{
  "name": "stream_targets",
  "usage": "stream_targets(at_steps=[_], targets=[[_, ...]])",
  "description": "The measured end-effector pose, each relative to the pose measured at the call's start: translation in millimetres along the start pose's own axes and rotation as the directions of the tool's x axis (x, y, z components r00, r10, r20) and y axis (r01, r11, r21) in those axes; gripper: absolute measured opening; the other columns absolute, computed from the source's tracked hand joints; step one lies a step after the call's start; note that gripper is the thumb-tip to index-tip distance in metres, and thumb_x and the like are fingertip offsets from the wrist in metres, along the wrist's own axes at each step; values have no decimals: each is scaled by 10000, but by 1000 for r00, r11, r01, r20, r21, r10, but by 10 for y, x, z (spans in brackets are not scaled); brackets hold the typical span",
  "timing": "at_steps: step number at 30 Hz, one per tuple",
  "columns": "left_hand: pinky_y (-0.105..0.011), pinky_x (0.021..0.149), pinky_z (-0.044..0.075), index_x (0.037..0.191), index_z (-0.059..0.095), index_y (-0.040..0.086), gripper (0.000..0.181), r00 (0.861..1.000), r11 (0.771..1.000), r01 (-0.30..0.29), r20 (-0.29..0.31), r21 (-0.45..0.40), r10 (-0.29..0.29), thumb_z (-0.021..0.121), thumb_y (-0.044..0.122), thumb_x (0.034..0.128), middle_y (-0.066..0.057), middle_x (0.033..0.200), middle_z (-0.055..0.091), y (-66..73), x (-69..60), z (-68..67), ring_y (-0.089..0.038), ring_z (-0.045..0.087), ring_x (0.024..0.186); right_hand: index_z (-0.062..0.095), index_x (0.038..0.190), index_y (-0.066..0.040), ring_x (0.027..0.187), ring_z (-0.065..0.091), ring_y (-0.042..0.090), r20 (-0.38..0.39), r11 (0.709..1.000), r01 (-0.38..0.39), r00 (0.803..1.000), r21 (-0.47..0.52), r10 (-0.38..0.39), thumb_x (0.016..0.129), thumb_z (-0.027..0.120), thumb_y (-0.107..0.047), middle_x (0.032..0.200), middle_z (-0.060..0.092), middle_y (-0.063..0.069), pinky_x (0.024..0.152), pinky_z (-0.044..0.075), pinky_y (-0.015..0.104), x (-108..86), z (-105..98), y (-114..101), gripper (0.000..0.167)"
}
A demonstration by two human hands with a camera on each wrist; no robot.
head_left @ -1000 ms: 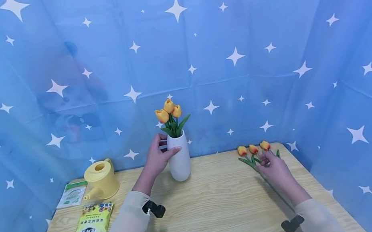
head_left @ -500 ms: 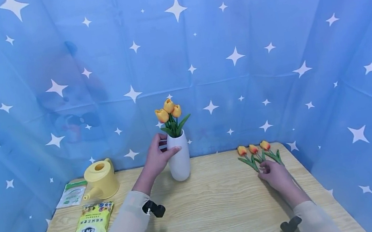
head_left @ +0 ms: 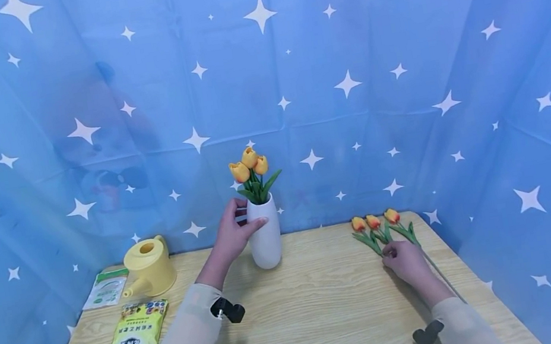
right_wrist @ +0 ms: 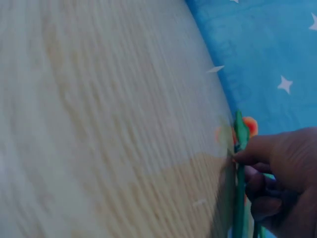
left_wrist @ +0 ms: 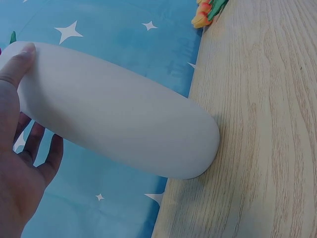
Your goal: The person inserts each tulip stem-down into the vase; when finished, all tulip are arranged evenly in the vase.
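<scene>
A white vase (head_left: 266, 239) stands upright near the back edge of the table, with several yellow tulips (head_left: 251, 167) in it. My left hand (head_left: 231, 233) grips the vase near its top from the left, thumb across the front; the left wrist view shows this thumb and the curled fingers (left_wrist: 52, 161). At the table's back right lie orange-red tulips (head_left: 373, 221), side by side, heads toward the curtain. My right hand (head_left: 407, 261) is over their stems. In the right wrist view, thumb and fingers pinch a green tulip stem (right_wrist: 240, 198); part of the bunch is hidden behind the hand.
At the left stand a yellow watering can (head_left: 150, 267) and, beside it, a flat white-and-green packet (head_left: 106, 289). A yellow-and-green bag (head_left: 133, 342) lies in front of them. A blue curtain (head_left: 292, 73) with white stars hangs behind the wooden table (head_left: 324, 308).
My right hand has drawn back from beside the tulip heads to lower on the stems. The middle tulip has shifted slightly left. My left hand and the vase have stayed put.
</scene>
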State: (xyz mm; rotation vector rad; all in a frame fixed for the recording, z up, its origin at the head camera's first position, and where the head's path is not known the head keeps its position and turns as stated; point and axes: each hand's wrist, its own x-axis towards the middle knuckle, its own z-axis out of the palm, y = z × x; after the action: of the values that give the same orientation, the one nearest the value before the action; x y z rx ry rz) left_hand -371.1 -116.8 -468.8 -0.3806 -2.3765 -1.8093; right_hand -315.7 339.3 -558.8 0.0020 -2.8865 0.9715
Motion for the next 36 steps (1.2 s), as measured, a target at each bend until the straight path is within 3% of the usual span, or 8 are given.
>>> stream_targets(at_steps=[10, 21, 26, 36], targets=[[-611, 1121, 550, 1368, 538, 170, 634, 1000, 1000, 2, 5, -9, -2, 902, 466, 942, -95, 1463, 576, 3, 5, -6, -407, 575, 1388, 747, 1160, 24, 804, 604, 220, -54, 991, 22, 998, 133, -14, 972, 721, -53, 926, 686, 85, 652, 529, 324, -24, 28, -143, 205], [-603, 1132, 543, 1365, 536, 167, 622, 1000, 1000, 3, 6, -12, -3, 900, 451, 948, -95, 1458, 575, 1, 3, -3, -390, 567, 1392, 727, 1173, 16, 939, 599, 243, -157, 963, 100, 986, 251, -62, 960, 698, 3, 991, 668, 105, 727, 511, 241, -93, -88, -622, 216], [-604, 1130, 544, 1362, 534, 165, 611, 1000, 1000, -3, 7, -11, 3, 898, 439, 954, -95, 1452, 578, 3, 1, -3, -389, 571, 1386, 717, 1173, 27, 913, 594, 236, -188, 939, 137, 979, 315, -80, 958, 695, 23, 991, 657, 113, 693, 507, 218, -138, -105, -800, 215], [-607, 1126, 546, 1362, 535, 156, 624, 1000, 1000, -3, 2, -10, 3, 907, 435, 945, -95, 1449, 580, 14, 5, 0, -389, 579, 1377, 725, 1149, 11, 807, 589, 182, -262, 915, 214, 957, 342, -126, 954, 726, 45, 942, 670, 109, 645, 495, 207, -162, -134, -1112, 198]])
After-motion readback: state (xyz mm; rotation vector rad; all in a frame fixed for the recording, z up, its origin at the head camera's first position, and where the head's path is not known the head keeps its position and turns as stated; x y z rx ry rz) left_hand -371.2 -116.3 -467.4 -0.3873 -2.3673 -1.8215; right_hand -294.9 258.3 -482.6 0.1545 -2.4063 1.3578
